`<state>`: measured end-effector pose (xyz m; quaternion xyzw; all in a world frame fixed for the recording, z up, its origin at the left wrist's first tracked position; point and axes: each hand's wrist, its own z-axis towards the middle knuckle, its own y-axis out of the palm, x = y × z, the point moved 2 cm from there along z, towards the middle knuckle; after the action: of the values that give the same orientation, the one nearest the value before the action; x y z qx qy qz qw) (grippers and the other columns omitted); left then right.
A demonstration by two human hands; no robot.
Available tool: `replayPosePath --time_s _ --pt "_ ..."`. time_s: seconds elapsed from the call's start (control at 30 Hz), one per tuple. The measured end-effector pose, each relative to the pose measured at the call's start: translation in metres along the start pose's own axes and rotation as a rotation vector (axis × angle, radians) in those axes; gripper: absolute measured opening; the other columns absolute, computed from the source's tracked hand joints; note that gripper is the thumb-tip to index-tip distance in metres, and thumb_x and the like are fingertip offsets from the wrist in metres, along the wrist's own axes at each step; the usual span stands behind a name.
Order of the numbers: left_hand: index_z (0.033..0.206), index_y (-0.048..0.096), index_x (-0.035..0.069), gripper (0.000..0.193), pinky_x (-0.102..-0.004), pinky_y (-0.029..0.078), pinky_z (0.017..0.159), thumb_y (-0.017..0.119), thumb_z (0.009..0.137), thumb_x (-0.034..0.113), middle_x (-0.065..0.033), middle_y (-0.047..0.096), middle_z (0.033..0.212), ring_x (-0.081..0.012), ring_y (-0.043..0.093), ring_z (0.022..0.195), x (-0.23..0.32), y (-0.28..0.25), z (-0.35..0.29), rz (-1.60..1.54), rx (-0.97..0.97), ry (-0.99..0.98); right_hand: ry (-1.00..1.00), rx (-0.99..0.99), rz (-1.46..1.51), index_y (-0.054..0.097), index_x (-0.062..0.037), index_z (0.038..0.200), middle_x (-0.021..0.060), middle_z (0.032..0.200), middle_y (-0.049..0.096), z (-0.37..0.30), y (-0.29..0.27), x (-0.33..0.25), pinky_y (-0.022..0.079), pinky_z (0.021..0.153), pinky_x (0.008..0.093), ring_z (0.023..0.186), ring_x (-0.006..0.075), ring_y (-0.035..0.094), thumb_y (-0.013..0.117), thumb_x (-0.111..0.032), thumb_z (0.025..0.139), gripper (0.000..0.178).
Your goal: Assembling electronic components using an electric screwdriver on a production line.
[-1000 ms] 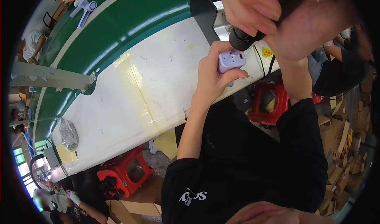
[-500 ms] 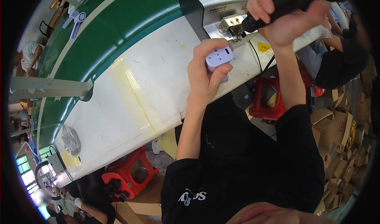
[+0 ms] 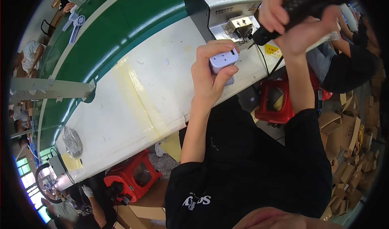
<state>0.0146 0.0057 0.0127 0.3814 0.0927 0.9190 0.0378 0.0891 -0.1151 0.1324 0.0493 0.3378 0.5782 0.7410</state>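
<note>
My left hand is wrapped around a pale purple plastic housing, held just above the white bench. A dark slot and several small holes show on its upward face. In my right hand is a black electric screwdriver, raised at the upper right. Its bit points down and left, between the housing and the silver screw feeder, touching neither. Whether a screw sits on the bit is too small to tell. My right fingers are partly blurred around the screwdriver body.
A white bench runs beside a green conveyor belt. A plastic bag lies at its left end. Red stools stand below, and cardboard boxes pile up on the right. Other people sit at both sides.
The screwdriver's bit has come away from the screw feeder's outlet and now shows in the open. My left hand and the housing have barely moved.
</note>
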Motion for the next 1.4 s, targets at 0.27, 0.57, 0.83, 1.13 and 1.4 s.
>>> replayPosePath --time_s 0.27,0.57,0.83,1.13,1.4 --pt "0.107 0.045 0.005 0.035 -0.0283 0.046 0.075 0.066 0.085 0.023 -0.0147 0.061 0.099 -0.0197 0.058 0.082 -0.001 0.003 -0.004 -0.086 0.019 -0.079 0.168 -0.055 -0.334 0.040 -0.0086 0.083 0.0020 0.051 0.039 0.025 0.040 -0.034 0.031 0.033 0.0221 0.034 0.0119 0.036 0.032 -0.078 0.080 0.070" --pt "0.105 0.040 0.003 0.037 -0.0259 0.045 0.066 0.061 0.090 0.029 -0.0144 0.060 0.097 -0.0140 0.055 0.072 0.001 0.002 -0.006 0.015 0.001 -0.099 0.175 -0.134 -0.306 0.040 -0.0088 0.085 0.0014 0.052 0.039 0.028 0.069 -0.012 0.031 0.034 0.0219 0.035 0.0114 0.037 0.035 -0.077 0.080 0.069" --pt "0.105 0.050 0.004 0.033 -0.0294 0.048 0.077 0.071 0.081 0.013 -0.0123 0.063 0.102 -0.0223 0.062 0.086 0.009 0.002 -0.007 -0.010 0.014 -0.203 0.188 -0.187 -0.289 0.041 -0.0089 0.086 0.0010 0.053 0.040 0.046 0.063 0.008 0.031 0.035 0.0217 0.036 0.0109 0.037 0.037 -0.076 0.080 0.068" --pt "0.104 0.050 0.003 0.035 -0.0297 0.048 0.077 0.072 0.079 0.012 -0.0128 0.063 0.101 -0.0223 0.062 0.085 0.010 0.002 -0.008 -0.018 0.004 -0.203 0.210 -0.220 -0.269 0.041 -0.0090 0.088 0.0004 0.054 0.040 0.040 0.054 0.001 0.031 0.035 0.0215 0.037 0.0104 0.038 0.040 -0.075 0.079 0.067" --pt "0.103 0.049 0.003 0.038 -0.0296 0.048 0.077 0.075 0.077 0.013 -0.0132 0.064 0.099 -0.0230 0.062 0.085 0.005 0.003 -0.010 -0.069 0.005 -0.158 0.217 -0.243 -0.246 0.041 -0.0091 0.089 -0.0001 0.055 0.041 0.026 0.061 -0.010 0.031 0.036 0.0213 0.038 0.0100 0.038 0.042 -0.074 0.079 0.066"
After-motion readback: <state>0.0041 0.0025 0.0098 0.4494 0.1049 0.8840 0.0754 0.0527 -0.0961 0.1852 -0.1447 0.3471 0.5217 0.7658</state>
